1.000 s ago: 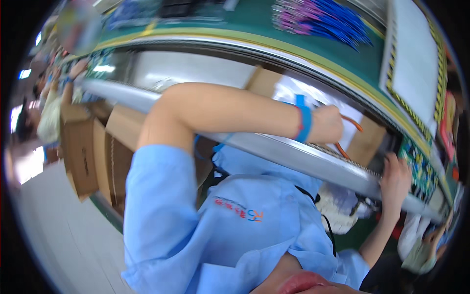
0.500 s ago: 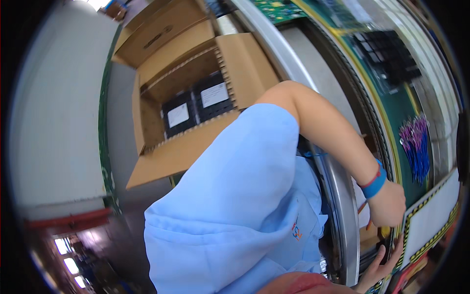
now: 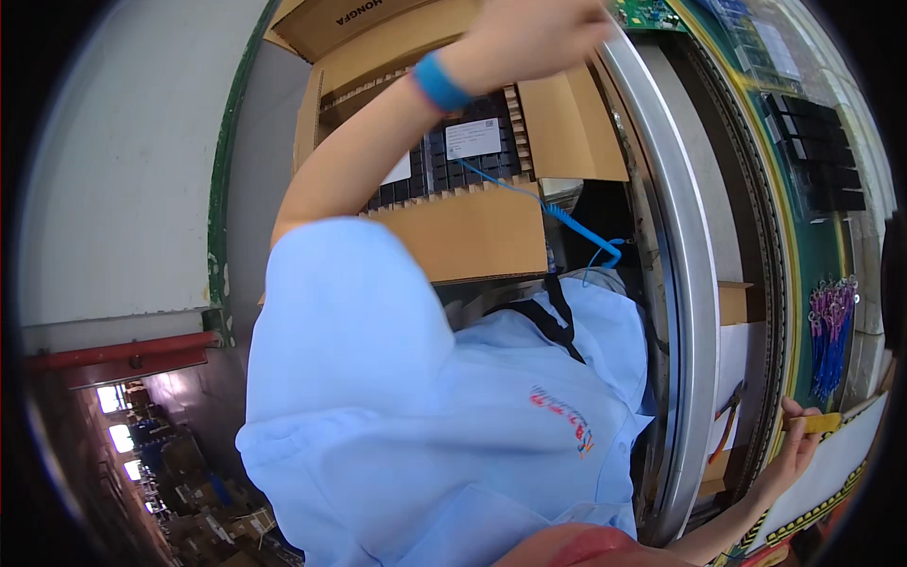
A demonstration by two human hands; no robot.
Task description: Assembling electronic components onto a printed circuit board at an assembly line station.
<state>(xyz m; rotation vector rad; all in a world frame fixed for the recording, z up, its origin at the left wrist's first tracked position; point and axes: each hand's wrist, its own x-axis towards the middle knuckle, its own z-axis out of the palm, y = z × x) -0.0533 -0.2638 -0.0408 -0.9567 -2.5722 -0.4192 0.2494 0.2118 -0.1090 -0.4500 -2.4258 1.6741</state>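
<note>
My left hand (image 3: 539,38), with a blue wristband (image 3: 441,82) on its wrist, is raised above the open cardboard box (image 3: 463,231). Its fingers reach the top edge of the picture and are smeared by motion, so what they hold, if anything, does not show. Inside the box lie black trays (image 3: 439,165) with white labels (image 3: 472,138). At the lower right, my right hand (image 3: 798,449) pinches a short flat yellow object (image 3: 814,422) beside a white panel (image 3: 822,482) edged in black and yellow.
A metal rail (image 3: 694,312) runs along the bench. Beyond it are a green circuit board (image 3: 650,13), black parts in a clear tray (image 3: 817,151) and a bundle of blue-and-pink cords (image 3: 831,335). A coiled blue cord (image 3: 586,230) hangs near the box.
My left hand has swung from beside my right hand up and left, over the box. The yellow object now shows in my right hand, and the coiled cord has come into fuller view.
</note>
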